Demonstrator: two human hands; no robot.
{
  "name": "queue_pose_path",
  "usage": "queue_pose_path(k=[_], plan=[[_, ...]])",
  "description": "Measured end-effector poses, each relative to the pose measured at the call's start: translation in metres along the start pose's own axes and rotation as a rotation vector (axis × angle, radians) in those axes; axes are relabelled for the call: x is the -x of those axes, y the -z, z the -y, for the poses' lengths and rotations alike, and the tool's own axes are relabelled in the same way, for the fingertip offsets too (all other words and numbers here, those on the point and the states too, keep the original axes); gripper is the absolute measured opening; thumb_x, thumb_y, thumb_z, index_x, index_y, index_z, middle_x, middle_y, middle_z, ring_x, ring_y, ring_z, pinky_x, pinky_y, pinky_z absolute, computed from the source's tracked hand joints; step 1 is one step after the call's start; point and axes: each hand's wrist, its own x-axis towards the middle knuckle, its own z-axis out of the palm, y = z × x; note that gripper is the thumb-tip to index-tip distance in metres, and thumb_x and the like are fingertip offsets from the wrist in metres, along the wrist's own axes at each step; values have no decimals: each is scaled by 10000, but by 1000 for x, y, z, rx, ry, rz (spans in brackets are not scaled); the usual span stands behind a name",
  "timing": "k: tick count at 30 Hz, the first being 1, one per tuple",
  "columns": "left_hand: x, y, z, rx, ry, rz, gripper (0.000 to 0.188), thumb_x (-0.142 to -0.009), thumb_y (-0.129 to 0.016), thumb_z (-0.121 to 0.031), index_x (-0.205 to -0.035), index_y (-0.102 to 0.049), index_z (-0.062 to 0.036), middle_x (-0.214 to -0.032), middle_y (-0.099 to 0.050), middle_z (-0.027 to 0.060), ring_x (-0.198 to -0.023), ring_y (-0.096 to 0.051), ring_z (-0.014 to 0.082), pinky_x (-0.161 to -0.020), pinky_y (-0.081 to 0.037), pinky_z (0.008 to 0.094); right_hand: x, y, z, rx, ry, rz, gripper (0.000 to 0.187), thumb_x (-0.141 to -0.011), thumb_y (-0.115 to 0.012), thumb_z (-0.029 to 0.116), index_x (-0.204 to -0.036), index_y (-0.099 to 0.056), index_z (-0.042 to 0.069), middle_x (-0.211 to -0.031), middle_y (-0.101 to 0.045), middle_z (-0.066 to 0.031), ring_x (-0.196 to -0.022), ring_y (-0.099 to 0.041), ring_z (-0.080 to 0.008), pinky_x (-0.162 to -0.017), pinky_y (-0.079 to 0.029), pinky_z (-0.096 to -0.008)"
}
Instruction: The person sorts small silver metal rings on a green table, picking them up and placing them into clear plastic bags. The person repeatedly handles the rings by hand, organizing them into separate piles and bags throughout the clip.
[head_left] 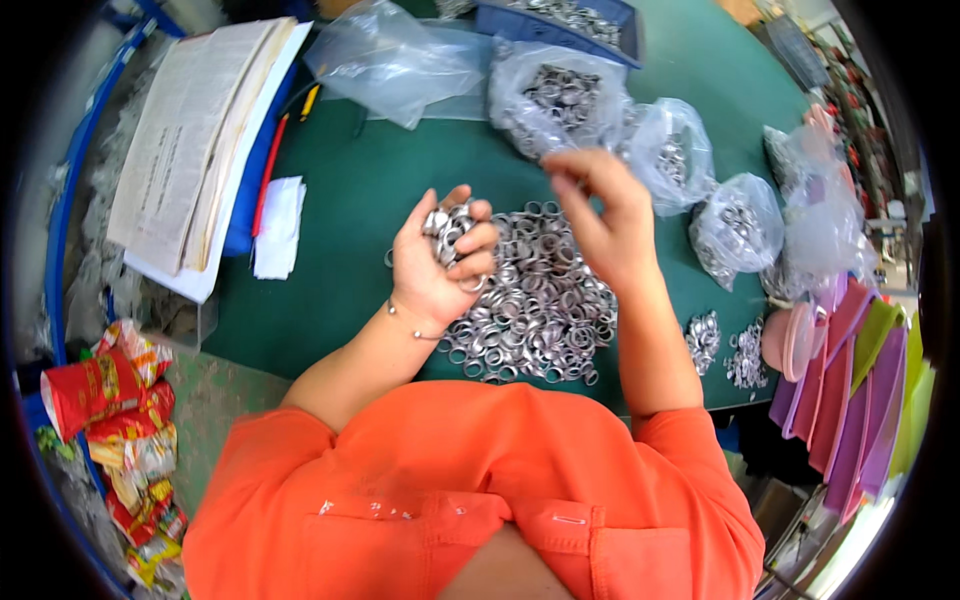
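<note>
My left hand (437, 262) is palm up, its fingers curled round a handful of small silvery metal rings (452, 232). Beside and beneath it, a wide heap of similar metal rings (545, 300) spreads over the green table (345, 190). Over the far right part of that heap hangs my right hand (608, 215); its fingers stretch out with the thumb apart, and nothing shows between them. The fingertips are slightly blurred. They are near an open clear plastic bag (510, 75) with metal rings inside.
More clear bags of metal parts (670, 150) (738, 225) stand to the right. Two small piles (703, 342) (746, 358) lie near the right edge. A blue bin (625, 35) is at the back. Papers (195, 140), a red pen (270, 180) and flat plastic bags (395, 60) lie left.
</note>
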Motion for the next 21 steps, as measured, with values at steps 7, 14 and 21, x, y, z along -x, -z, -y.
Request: queue_pose_path(k=[7, 14, 21], plan=[[-2, -1, -1, -59, -168, -78, 318, -948, -392, -301, -973, -579, -44, -910, -513, 124, -661, -435, 159, -522, -384, 264, 48, -45, 33, -356, -175, 229, 176, -724, -715, 28, -856, -598, 22, -796, -556, -61, -654, -576, -138, -548, -489, -242], [-3, 0, 2, -59, -211, -105, 271, -947, -411, -267, -1012, -552, -45, -995, -525, 152, -879, -520, 245, -751, -464, 370, 55, -41, 35, -400, -389, 163, 118, -774, -621, -23, -889, -598, -8, -835, -629, -93, -658, -606, -119, -555, -499, -228], [-2, -9, 10, -96, -189, -159, 248, -952, -397, -222, -1063, -525, -42, -1087, -544, 162, -1008, -535, 272, -841, -465, 388, 52, -27, 19, -1192, -971, 90, 140, -849, -429, 19, -957, -507, -26, -827, -650, -217, -580, -636, -200, -472, -512, -256]])
